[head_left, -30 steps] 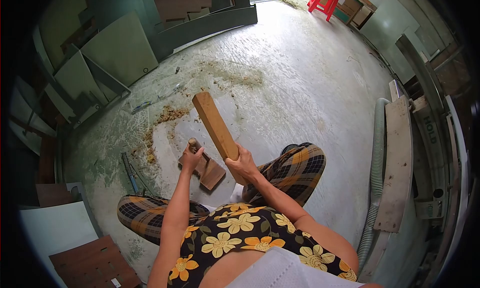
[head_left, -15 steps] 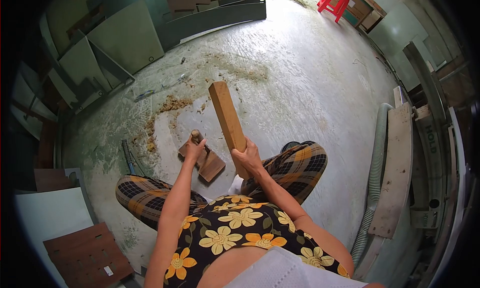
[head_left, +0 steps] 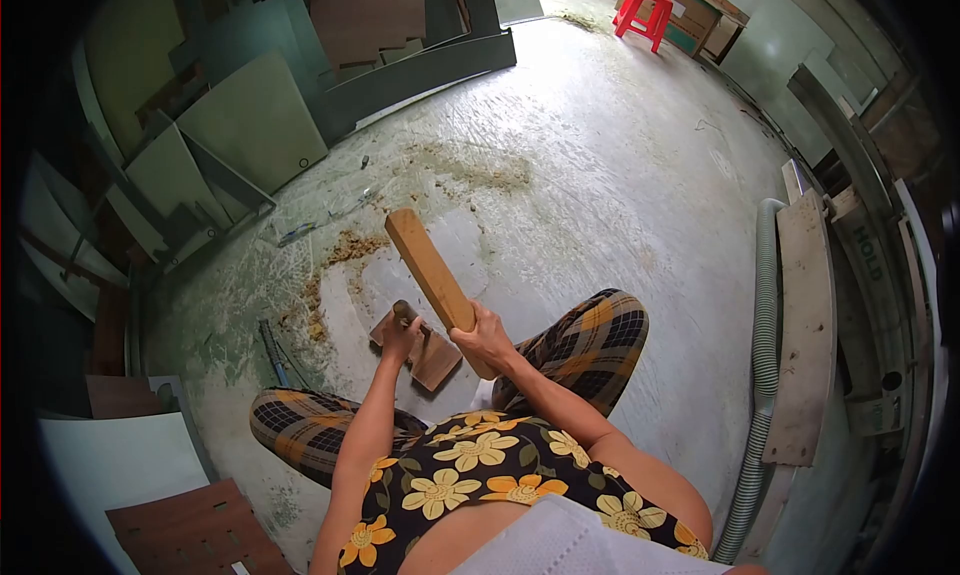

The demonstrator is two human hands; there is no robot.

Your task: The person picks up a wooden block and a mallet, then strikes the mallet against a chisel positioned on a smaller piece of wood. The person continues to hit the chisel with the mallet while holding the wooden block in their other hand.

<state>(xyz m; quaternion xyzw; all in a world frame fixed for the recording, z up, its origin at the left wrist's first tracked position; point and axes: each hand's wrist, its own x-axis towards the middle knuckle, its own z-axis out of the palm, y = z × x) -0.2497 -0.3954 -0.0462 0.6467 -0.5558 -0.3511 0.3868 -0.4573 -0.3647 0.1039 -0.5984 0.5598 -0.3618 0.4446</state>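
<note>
My right hand (head_left: 483,337) is wrapped round the lower part of a squared wooden bar (head_left: 428,263), which is raised at a slant with its far end up and to the left. By its round cross handle, my left hand (head_left: 399,339) grips a wooden hand plane (head_left: 436,361) low over the floor between my legs. The plane's block lies just left of the bar's lower end. My fingers partly cover the handle.
Wood shavings (head_left: 352,247) are scattered on the concrete floor (head_left: 600,195) ahead. A blue-handled tool (head_left: 271,350) lies beyond my left knee. Panels (head_left: 255,125) lean at the left. A ribbed hose (head_left: 765,325) and boards (head_left: 797,335) line the right side, with a red stool (head_left: 643,17) far back.
The bar's far end has dropped and swung left, tilting it more over the plane. The plane and my left hand sit slightly lower and further right in view, which has itself shifted a little.
</note>
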